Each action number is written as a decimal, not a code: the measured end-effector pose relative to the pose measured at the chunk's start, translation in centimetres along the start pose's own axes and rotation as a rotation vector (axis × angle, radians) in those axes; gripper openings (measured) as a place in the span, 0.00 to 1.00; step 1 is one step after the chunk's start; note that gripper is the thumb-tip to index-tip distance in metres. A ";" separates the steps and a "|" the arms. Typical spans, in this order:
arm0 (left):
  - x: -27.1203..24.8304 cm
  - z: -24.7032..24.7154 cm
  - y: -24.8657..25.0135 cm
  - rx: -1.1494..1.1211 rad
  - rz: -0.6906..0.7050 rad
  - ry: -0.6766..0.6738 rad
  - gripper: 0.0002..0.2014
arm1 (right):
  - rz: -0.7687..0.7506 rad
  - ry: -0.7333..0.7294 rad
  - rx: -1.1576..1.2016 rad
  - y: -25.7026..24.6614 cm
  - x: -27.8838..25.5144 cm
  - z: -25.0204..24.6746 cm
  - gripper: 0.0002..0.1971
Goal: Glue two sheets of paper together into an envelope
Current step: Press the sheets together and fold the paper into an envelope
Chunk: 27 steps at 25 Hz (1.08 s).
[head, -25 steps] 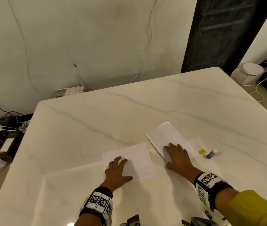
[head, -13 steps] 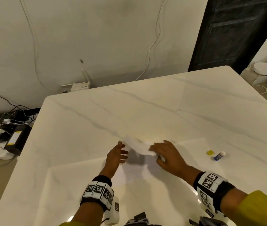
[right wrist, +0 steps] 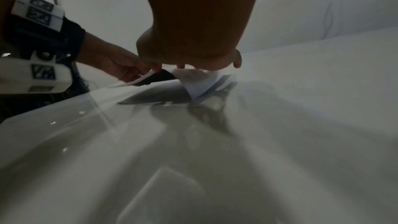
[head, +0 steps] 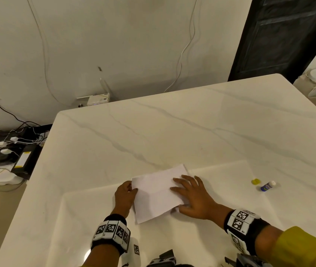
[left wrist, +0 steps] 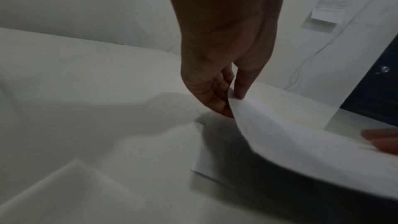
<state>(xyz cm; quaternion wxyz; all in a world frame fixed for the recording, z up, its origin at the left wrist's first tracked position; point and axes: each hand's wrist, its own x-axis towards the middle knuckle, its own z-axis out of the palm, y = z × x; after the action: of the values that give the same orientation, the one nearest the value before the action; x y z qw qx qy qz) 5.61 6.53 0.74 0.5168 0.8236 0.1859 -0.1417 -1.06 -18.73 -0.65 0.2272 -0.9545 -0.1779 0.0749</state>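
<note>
Two white paper sheets lie stacked near the table's front middle. The upper sheet (head: 157,185) covers most of the lower sheet (head: 153,211). My left hand (head: 132,189) pinches the upper sheet's left corner between thumb and fingers. In the left wrist view that corner of the upper sheet (left wrist: 290,134) is lifted and curved above the lower sheet (left wrist: 213,156). My right hand (head: 186,186) lies flat with spread fingers on the right side of the stack. A small glue stick (head: 268,185) lies on its side to the right, with its yellow cap (head: 255,181) beside it.
The white marble table (head: 172,132) reaches far back and to both sides. A dark door (head: 280,35) stands at the back right. Cables and power adapters (head: 8,147) lie on the floor to the left.
The sheets lay side by side, one under each flat hand. My right hand carried its sheet left onto the other one. My left hand now pinches the upper sheet's corner.
</note>
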 end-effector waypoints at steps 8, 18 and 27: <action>1.4 0.1 0.6 0.241 0.075 0.048 0.09 | 0.705 0.087 0.333 0.4 3.5 -1.2 0.16; 0.9 0.4 0.0 0.237 0.041 0.160 0.12 | 0.870 0.080 0.377 -0.3 4.5 -1.6 0.11; 1.0 0.4 0.0 0.190 -0.006 0.285 0.07 | 0.903 0.123 0.429 -0.6 4.8 -1.2 0.09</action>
<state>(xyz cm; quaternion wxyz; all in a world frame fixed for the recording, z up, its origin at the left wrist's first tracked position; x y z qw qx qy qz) 6.45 6.31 0.09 0.4047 0.8798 0.2457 -0.0420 3.44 -16.97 0.43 0.3730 -0.8708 0.2861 0.1443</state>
